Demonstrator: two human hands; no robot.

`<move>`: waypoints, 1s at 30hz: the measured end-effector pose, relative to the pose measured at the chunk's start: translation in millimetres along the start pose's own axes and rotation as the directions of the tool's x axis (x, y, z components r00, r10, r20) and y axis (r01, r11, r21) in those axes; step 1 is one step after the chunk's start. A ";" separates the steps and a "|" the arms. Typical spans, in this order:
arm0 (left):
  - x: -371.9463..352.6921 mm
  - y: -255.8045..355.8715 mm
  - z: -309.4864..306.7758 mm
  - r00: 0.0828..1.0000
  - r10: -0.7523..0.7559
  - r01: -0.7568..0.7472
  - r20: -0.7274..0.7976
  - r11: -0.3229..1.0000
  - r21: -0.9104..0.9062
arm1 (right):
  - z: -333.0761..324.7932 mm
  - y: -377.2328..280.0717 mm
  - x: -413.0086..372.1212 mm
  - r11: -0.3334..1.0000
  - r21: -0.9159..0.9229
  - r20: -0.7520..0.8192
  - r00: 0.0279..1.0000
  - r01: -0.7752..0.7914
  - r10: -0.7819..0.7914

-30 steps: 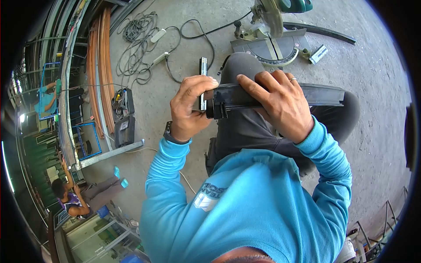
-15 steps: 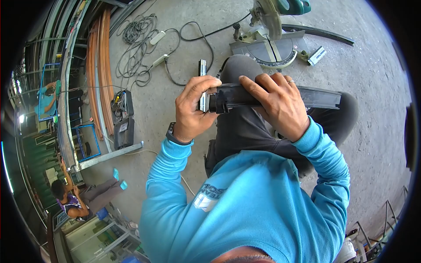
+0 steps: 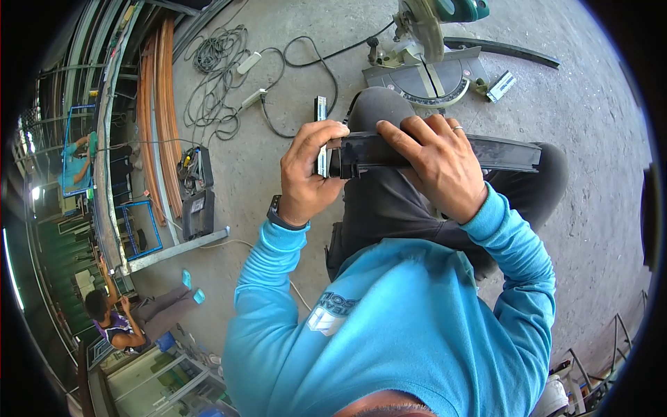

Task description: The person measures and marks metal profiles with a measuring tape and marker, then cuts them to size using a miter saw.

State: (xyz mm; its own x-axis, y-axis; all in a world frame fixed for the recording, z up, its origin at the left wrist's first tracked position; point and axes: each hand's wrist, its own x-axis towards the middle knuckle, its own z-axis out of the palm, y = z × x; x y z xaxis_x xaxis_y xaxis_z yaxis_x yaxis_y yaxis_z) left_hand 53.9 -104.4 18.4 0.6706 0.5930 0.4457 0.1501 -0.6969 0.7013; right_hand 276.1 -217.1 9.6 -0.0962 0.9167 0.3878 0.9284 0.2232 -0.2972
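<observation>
A dark metal profile (image 3: 504, 154) lies across my raised knees. At its left end a short silver profile piece (image 3: 322, 163) stands crosswise against it. My left hand (image 3: 309, 170) is closed around the silver piece at that joint, thumb and fingers on either side, with a black watch on the wrist. My right hand (image 3: 438, 156) lies over the middle of the dark profile, its fingers wrapped over the top edge and a ring on one finger. The undersides of both hands are hidden.
Beyond my knees stands a miter saw (image 3: 434, 80), with a small profile offcut (image 3: 501, 87) and a long dark strip (image 3: 500, 50) beside it. Cables (image 3: 215, 55) and an open tool case (image 3: 198, 208) lie to the left, near a metal rack (image 3: 104, 174). A person (image 3: 121, 326) sits at lower left.
Both hands and the dark profile hold nearly the same place, with only a slight shift. The seated person at lower left appears slightly further right and lower.
</observation>
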 end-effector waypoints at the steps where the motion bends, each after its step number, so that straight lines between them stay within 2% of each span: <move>1: 0.9 0.2 -0.5 1.000 -0.008 0.008 0.007 1.000 0.005 | 0.3 0.3 0.3 1.000 -0.003 0.000 1.000 -0.002 0.002; 7: -2.7 -9.3 0.2 0.997 -0.075 0.076 0.032 0.997 -0.030 | 1.8 -0.6 3.6 1.000 0.012 0.010 1.000 -0.024 0.024; 19: -4.8 -15.9 3.9 0.996 -0.080 0.081 0.042 0.997 -0.019 | 5.9 0.9 3.4 0.997 0.056 0.035 0.998 -0.046 0.044; 22: -2.0 -12.7 3.5 0.999 -0.042 0.043 0.023 0.999 -0.030 | 4.8 0.6 3.2 0.998 0.054 0.001 0.999 -0.032 0.032; 30: -3.0 -10.8 1.4 0.980 0.190 -0.180 -0.066 0.975 0.132 | 2.5 -1.0 0.5 0.997 0.069 -0.096 0.995 0.025 -0.018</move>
State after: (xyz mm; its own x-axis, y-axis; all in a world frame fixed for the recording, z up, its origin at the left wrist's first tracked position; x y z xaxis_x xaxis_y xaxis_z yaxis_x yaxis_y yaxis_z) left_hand 51.2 -99.2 8.7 0.6371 0.4756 0.6065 0.1219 -0.8392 0.5300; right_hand 274.3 -216.0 7.8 -0.0779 0.8765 0.4750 0.8987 0.2680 -0.3470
